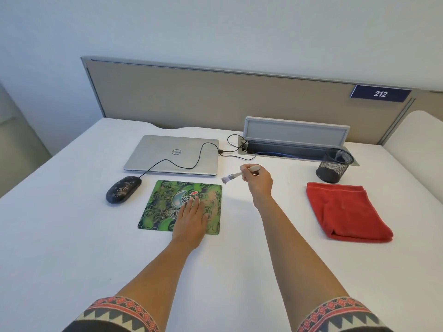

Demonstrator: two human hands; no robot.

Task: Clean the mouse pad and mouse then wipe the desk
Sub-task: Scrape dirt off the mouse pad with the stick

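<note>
Left hand (191,218): lying palm down on the mouse pad, fingers straight and close together, pressing flat on the lower right part of its printed surface; holding nothing.
Right hand (257,180): hovering above the desk just right of the mouse pad's far corner, fingers curling round the pale handle of a small brush, thumb and forefinger pinching it near the middle.
Brush (236,174): pointing left from the right hand, its grey bristles hanging just off the mouse pad's upper right corner; whether the bristles are touching the desk I cannot tell.
Mouse pad (165,202): lying flat on the desk in front of the laptop, green patterned, brownish specks showing on its right half.
Mouse (123,189): sitting just left of the mouse pad, dark, speckled with pale marks, its cable running up over the laptop lid.
Desk (72,236): white, carrying everything here.
Red cloth (347,212): lying folded on the right, well apart from both hands.
Laptop (172,154): sitting closed behind the mouse pad.
Mesh cup (334,165): standing behind the red cloth, near the open cable tray (287,147).
Sleeves (115,312): patterned cuffs showing at the lower edge.
</note>
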